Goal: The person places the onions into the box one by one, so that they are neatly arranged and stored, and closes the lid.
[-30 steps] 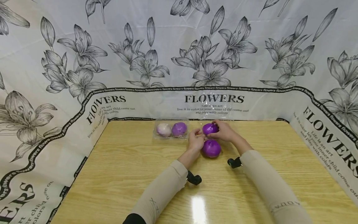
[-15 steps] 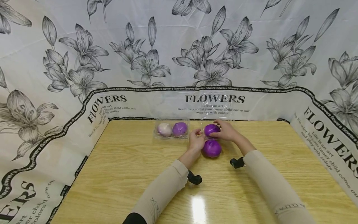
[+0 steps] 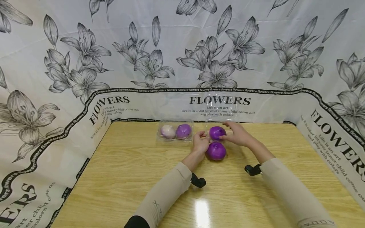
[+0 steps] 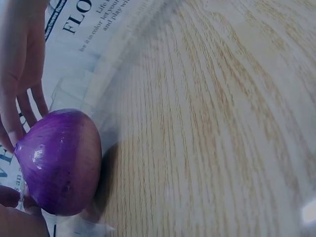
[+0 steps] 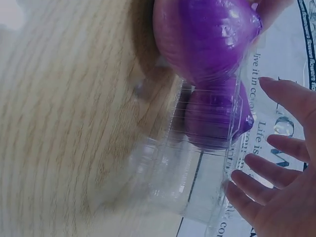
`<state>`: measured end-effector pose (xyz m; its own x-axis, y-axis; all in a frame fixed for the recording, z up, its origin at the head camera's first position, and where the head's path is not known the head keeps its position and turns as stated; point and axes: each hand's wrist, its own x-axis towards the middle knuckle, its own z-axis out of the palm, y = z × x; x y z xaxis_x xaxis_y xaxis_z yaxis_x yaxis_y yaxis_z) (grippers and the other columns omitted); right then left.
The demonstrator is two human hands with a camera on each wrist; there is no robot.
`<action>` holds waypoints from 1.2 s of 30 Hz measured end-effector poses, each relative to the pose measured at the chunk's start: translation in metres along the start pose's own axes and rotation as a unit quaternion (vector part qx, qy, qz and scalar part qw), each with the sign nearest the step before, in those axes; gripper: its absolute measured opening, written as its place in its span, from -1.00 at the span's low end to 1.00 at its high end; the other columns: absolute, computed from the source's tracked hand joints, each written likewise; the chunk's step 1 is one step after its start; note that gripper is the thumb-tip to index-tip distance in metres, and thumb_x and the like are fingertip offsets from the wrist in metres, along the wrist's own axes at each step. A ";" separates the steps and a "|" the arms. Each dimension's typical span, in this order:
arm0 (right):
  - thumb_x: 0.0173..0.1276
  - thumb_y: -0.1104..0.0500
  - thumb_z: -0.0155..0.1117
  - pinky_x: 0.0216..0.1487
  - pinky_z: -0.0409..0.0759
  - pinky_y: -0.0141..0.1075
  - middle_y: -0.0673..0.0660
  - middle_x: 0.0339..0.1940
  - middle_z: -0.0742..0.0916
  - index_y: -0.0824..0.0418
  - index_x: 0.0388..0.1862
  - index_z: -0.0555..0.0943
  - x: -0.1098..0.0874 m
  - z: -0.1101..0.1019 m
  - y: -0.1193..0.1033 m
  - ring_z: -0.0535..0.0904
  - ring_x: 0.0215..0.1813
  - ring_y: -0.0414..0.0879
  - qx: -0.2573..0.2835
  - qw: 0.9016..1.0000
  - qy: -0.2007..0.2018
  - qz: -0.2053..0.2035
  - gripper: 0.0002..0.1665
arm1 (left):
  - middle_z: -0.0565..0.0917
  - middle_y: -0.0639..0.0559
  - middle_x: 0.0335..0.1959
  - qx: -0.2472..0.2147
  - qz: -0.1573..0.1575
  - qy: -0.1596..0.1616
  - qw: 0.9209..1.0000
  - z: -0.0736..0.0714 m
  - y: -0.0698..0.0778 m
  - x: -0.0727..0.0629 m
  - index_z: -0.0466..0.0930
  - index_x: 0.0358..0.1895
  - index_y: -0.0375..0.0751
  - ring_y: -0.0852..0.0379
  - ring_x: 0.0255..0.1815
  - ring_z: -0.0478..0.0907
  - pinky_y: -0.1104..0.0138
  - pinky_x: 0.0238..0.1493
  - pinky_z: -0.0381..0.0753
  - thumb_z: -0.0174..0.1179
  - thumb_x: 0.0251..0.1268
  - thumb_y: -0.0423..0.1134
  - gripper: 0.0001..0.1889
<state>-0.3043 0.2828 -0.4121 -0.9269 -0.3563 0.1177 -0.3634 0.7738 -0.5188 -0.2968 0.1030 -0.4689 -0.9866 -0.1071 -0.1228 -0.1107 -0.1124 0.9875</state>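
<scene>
I see the right hand [image 3: 239, 135] just beside the rear purple onion [image 3: 216, 132], its fingers spread apart, and that onion lies in the left part of the open clear box [image 5: 170, 181]. The left hand [image 3: 200, 143] is at the box's left edge, though I can't tell whether its bent fingers pinch the plastic; the front purple onion [image 3: 216, 152] rests on the table [image 3: 128, 167] before the box.

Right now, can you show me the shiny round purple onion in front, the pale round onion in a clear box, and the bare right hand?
Shiny round purple onion in front [image 3: 216, 151], head view: middle of its side.
Pale round onion [image 3: 168, 131], head view: its whitish front.
Bare right hand [image 3: 238, 134], head view: its back.
</scene>
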 end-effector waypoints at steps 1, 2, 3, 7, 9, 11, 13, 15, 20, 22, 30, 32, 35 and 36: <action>0.33 0.07 0.48 0.36 0.44 0.33 0.55 0.35 0.49 0.53 0.41 0.35 -0.002 -0.001 -0.001 0.42 0.34 0.50 -0.001 1.000 -0.001 -0.003 -0.14 | 0.60 -0.15 0.02 0.001 -0.001 -0.001 1.000 0.000 0.000 0.000 0.50 0.28 -0.43 0.05 -0.09 0.59 0.29 0.04 0.72 0.18 0.30 -0.59 -0.54; 0.33 0.07 0.48 0.35 0.44 0.34 0.55 0.35 0.49 0.53 0.40 0.35 -0.004 -0.001 -0.002 0.42 0.34 0.49 -0.002 1.000 -0.001 -0.009 -0.14 | 0.60 -0.15 0.02 0.002 -0.002 -0.002 1.000 0.001 0.000 0.001 0.50 0.28 -0.43 0.05 -0.08 0.59 0.28 0.05 0.72 0.18 0.30 -0.59 -0.54; 0.32 0.07 0.49 0.36 0.44 0.33 0.54 0.34 0.50 0.52 0.40 0.36 -0.006 -0.002 -0.002 0.43 0.34 0.48 -0.001 1.000 -0.003 -0.011 -0.14 | 0.60 -0.15 0.03 0.002 -0.002 -0.002 1.000 0.001 0.000 0.001 0.50 0.28 -0.43 0.05 -0.08 0.59 0.28 0.06 0.71 0.18 0.30 -0.59 -0.54; 0.30 0.08 0.52 0.35 0.44 0.33 0.50 0.31 0.55 0.50 0.37 0.40 -0.014 -0.004 -0.006 0.45 0.32 0.44 0.005 1.000 -0.006 -0.029 -0.17 | 0.60 -0.16 0.02 -0.002 -0.002 -0.003 1.000 0.002 0.001 0.002 0.49 0.27 -0.45 0.04 -0.10 0.60 0.28 0.08 0.71 0.18 0.29 -0.60 -0.54; 0.30 0.08 0.52 0.36 0.44 0.32 0.47 0.30 0.57 0.49 0.35 0.42 -0.018 -0.005 -0.008 0.46 0.32 0.41 0.009 0.999 -0.007 -0.035 -0.20 | 0.60 -0.16 0.02 -0.002 -0.002 -0.003 1.000 0.002 0.001 0.002 0.50 0.27 -0.45 0.04 -0.10 0.60 0.29 0.08 0.72 0.19 0.28 -0.60 -0.54; 0.31 0.08 0.51 0.35 0.44 0.33 0.46 0.28 0.58 0.49 0.34 0.44 -0.022 -0.006 -0.010 0.46 0.31 0.40 0.015 0.999 -0.008 -0.040 -0.22 | 0.60 -0.16 0.01 -0.004 -0.003 -0.002 1.000 0.002 0.002 0.002 0.50 0.27 -0.45 0.02 -0.09 0.61 0.28 0.07 0.72 0.19 0.28 -0.61 -0.54; 0.31 0.09 0.51 0.34 0.45 0.33 0.45 0.27 0.59 0.49 0.31 0.47 -0.027 -0.005 -0.012 0.47 0.30 0.39 0.021 0.999 -0.011 -0.044 -0.26 | 0.60 -0.15 0.01 -0.004 -0.005 -0.001 1.000 0.002 0.002 0.002 0.50 0.27 -0.45 0.01 -0.08 0.62 0.27 0.08 0.72 0.19 0.28 -0.61 -0.54; 0.31 0.11 0.50 0.33 0.47 0.33 0.44 0.27 0.61 0.47 0.30 0.49 -0.031 -0.004 -0.015 0.48 0.30 0.39 0.024 0.998 -0.017 -0.047 -0.29 | 0.60 -0.15 0.01 -0.005 -0.008 0.000 1.000 0.001 0.003 0.001 0.50 0.27 -0.44 0.01 -0.07 0.62 0.24 0.10 0.72 0.19 0.28 -0.61 -0.54; 0.26 0.18 0.53 0.32 0.50 0.29 0.39 0.21 0.65 0.45 0.27 0.53 -0.042 0.002 -0.023 0.52 0.26 0.35 0.020 0.997 -0.020 -0.076 -0.33 | 0.59 -0.20 0.02 -0.011 -0.002 0.000 1.000 0.001 0.004 -0.001 0.49 0.25 -0.48 -0.04 -0.07 0.63 0.15 0.12 0.73 0.17 0.29 -0.63 -0.56; 0.24 0.20 0.55 0.33 0.50 0.28 0.39 0.19 0.66 0.45 0.26 0.53 -0.046 0.005 -0.027 0.54 0.24 0.35 0.019 0.996 -0.021 -0.089 -0.32 | 0.59 -0.22 0.03 -0.013 0.000 -0.001 1.000 0.001 0.004 -0.002 0.49 0.25 -0.50 -0.07 -0.07 0.64 0.14 0.12 0.73 0.17 0.29 -0.63 -0.56; 0.22 0.14 0.57 0.31 0.52 0.27 0.41 0.26 0.61 0.41 0.29 0.52 -0.056 0.020 -0.033 0.55 0.25 0.35 0.006 0.994 -0.034 -0.100 -0.27 | 0.59 -0.21 0.04 -0.009 -0.006 -0.002 1.000 0.000 0.005 -0.003 0.49 0.27 -0.48 -0.04 -0.07 0.64 0.21 0.08 0.73 0.17 0.31 -0.61 -0.56; 0.22 0.13 0.58 0.33 0.49 0.30 0.43 0.30 0.58 0.40 0.31 0.52 -0.056 0.023 -0.033 0.52 0.29 0.37 -0.002 0.995 -0.032 -0.093 -0.25 | 0.58 -0.21 0.03 -0.013 -0.004 -0.002 1.000 0.000 0.005 -0.003 0.48 0.26 -0.49 -0.06 -0.06 0.64 0.19 0.07 0.74 0.17 0.32 -0.61 -0.57; 0.21 0.09 0.58 0.34 0.45 0.35 0.45 0.34 0.54 0.37 0.32 0.53 -0.057 0.025 -0.032 0.47 0.34 0.40 -0.015 0.996 -0.031 -0.083 -0.23 | 0.57 -0.22 0.02 -0.020 -0.003 -0.005 1.000 0.000 0.005 -0.003 0.47 0.26 -0.50 -0.07 -0.05 0.63 0.17 0.08 0.73 0.15 0.32 -0.62 -0.57; 0.21 0.07 0.58 0.33 0.45 0.36 0.45 0.34 0.53 0.36 0.33 0.53 -0.058 0.026 -0.032 0.46 0.35 0.41 -0.020 0.996 -0.031 -0.082 -0.23 | 0.57 -0.21 0.03 -0.020 -0.004 -0.006 1.000 0.001 0.005 -0.003 0.47 0.27 -0.50 -0.05 -0.06 0.63 0.17 0.09 0.73 0.15 0.33 -0.62 -0.57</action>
<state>-0.2368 0.2649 -0.4242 -0.8473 -0.5109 0.1452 -0.5147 0.7223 -0.4619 -0.2945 0.1033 -0.4639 -0.9871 -0.0951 -0.1287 -0.1133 -0.1525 0.9818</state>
